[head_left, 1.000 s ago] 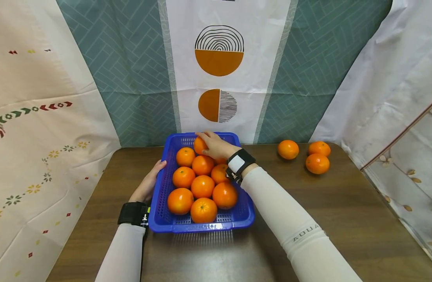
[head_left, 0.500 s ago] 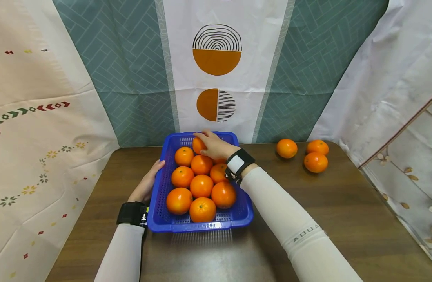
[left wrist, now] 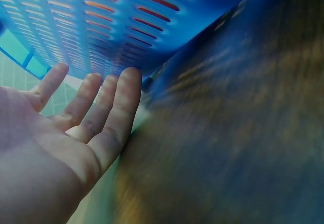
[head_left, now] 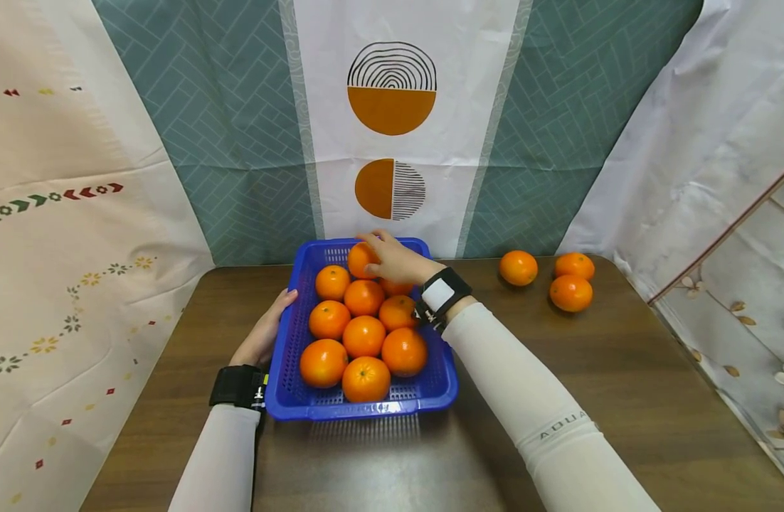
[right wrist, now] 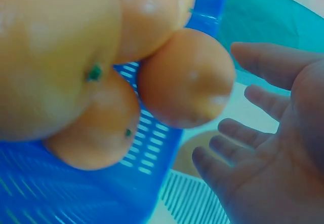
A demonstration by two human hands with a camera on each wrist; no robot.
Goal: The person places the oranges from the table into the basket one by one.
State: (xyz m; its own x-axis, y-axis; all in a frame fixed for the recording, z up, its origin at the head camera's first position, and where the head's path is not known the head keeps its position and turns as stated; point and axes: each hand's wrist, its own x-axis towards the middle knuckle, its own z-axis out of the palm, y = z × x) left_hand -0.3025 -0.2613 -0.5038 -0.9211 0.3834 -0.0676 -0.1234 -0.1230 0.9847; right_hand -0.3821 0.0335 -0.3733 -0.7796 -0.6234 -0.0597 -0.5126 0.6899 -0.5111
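Observation:
A blue plastic basket (head_left: 360,411) with slotted walls holds several oranges. Against its left side rests my left hand (head_left: 267,331); in the left wrist view the fingers (left wrist: 125,100) are extended and lie by the slotted wall. My right hand (head_left: 401,259) is over the back of the basket, beside the rearmost orange (head_left: 360,261). The right wrist view has this hand (right wrist: 273,158) with fingers spread and a small gap between it and the nearest orange (right wrist: 187,79). Part of an orange (head_left: 395,286) is hidden under the right hand.
Three loose oranges lie at the back right of the wooden table (head_left: 533,355): one orange (head_left: 518,268) alone, with a pair (head_left: 571,293) farther right. A patterned cloth (head_left: 251,142) hangs behind the table's back edge.
The right hand has loosened from the rearmost orange and lifted slightly to the right, leaving the orange in the basket. The left hand stays at the basket's side.

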